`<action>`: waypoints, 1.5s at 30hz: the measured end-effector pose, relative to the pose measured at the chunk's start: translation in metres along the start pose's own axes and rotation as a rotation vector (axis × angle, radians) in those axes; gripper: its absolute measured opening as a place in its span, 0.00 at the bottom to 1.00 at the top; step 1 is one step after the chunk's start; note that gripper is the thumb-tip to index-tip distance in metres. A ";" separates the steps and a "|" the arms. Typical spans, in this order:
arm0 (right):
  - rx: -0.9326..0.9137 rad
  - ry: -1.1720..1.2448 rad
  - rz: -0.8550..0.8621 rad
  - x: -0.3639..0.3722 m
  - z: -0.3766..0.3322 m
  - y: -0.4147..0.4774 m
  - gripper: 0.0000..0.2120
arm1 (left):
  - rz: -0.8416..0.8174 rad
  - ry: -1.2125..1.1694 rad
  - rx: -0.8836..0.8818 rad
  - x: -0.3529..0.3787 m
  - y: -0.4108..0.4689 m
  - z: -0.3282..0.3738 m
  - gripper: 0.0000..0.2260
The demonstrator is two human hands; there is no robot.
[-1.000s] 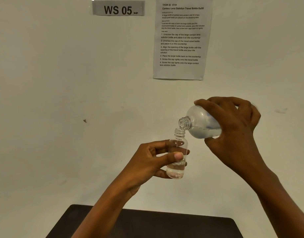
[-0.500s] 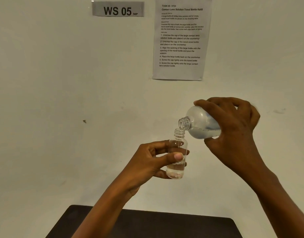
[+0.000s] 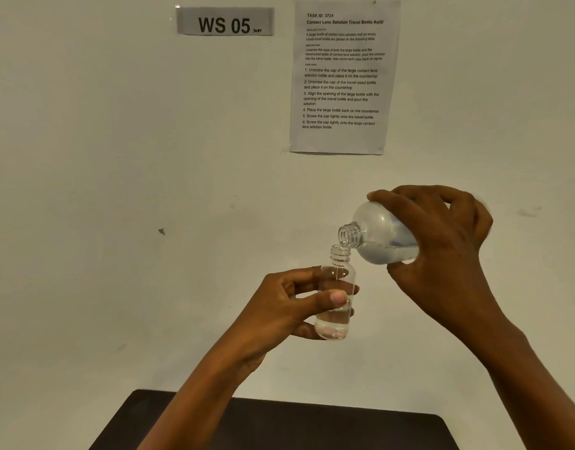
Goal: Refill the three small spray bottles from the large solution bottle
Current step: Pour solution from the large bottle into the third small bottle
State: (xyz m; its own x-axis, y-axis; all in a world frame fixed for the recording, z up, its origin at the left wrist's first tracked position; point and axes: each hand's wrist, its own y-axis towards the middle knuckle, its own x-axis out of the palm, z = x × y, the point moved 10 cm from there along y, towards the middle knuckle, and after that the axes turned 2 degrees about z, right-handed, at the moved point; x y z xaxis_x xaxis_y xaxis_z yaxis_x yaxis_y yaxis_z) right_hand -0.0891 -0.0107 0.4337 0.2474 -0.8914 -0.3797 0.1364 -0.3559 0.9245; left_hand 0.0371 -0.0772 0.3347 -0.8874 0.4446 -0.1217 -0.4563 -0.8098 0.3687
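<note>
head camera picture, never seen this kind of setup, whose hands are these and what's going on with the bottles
There is no machine here. The picture comes from a wide-angle camera worn on a person's head, looking forward and down, so the two arms reaching in from the bottom are that person's own. The left hand grips a small clear bottle upright, cap off, with a little clear liquid in its bottom. The right hand holds the large solution bottle tipped over, its open mouth just above the small bottle's neck, as for pouring. Both bottles are held in the air before a pale wall. Only a strip of a dark table shows at the bottom edge. On the wall hang a "WS 05" sign and a printed instruction sheet.
</note>
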 end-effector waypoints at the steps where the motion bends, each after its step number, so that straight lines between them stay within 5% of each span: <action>1: 0.000 0.000 0.000 0.000 0.000 0.000 0.38 | 0.000 0.001 -0.002 0.000 0.000 0.000 0.21; 45: 0.004 0.028 -0.002 0.006 0.002 -0.002 0.40 | -0.015 -0.033 0.003 0.002 0.000 0.002 0.16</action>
State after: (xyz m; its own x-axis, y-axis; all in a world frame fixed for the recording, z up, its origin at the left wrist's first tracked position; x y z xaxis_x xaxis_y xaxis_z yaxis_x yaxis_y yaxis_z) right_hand -0.0902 -0.0159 0.4293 0.2742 -0.8826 -0.3820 0.1330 -0.3586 0.9240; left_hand 0.0351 -0.0758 0.3361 -0.8777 0.4692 -0.0973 -0.4695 -0.8017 0.3698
